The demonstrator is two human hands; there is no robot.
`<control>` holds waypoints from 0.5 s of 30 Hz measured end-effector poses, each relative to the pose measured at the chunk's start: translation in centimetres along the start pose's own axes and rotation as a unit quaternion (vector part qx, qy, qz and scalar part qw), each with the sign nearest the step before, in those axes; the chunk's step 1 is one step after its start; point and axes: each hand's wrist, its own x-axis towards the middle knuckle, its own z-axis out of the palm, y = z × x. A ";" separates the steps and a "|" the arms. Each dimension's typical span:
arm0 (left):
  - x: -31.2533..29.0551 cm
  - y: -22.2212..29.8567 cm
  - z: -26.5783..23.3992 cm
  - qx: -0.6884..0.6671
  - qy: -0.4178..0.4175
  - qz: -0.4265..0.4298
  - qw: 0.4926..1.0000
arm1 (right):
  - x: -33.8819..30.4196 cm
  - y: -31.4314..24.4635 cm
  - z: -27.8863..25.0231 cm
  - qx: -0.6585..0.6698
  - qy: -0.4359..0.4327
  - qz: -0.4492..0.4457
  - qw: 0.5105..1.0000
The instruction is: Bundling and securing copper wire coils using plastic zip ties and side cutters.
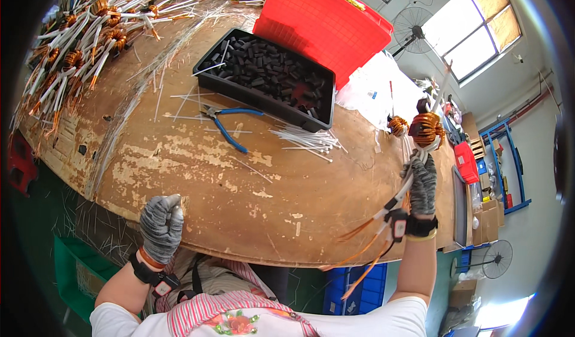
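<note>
My right hand [423, 184], in a grey knit glove, is raised at the right side of the wooden table [203, 169]. It grips a copper-wound ring coil [426, 127] by its white-sleeved leads, which hang down past my wrist and end in bare orange wire. My left hand [162, 223], also gloved, is closed in a fist at the table's near edge with nothing visible in it. A second, smaller coil [397, 125] sits just left of the held one.
A black tray [326, 76] of small black parts sits mid-table, with a red crate [323, 23] behind it. Blue-handled pliers [230, 124] and loose white sleeving pieces [305, 138] lie near the tray. Several finished coils [90, 32] are piled at the far left.
</note>
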 end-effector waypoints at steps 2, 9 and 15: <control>0.0 -0.1 0.3 0.041 0.015 0.019 0.999 | 3.8 3.9 -5.2 -0.082 0.021 0.016 0.996; 0.1 0.6 -0.2 0.088 -0.018 0.018 0.996 | 14.3 9.8 -8.3 -0.204 0.100 0.083 0.970; 0.3 1.1 -0.1 0.098 -0.027 0.000 0.995 | 19.2 14.3 -6.5 -0.678 0.086 -0.034 0.729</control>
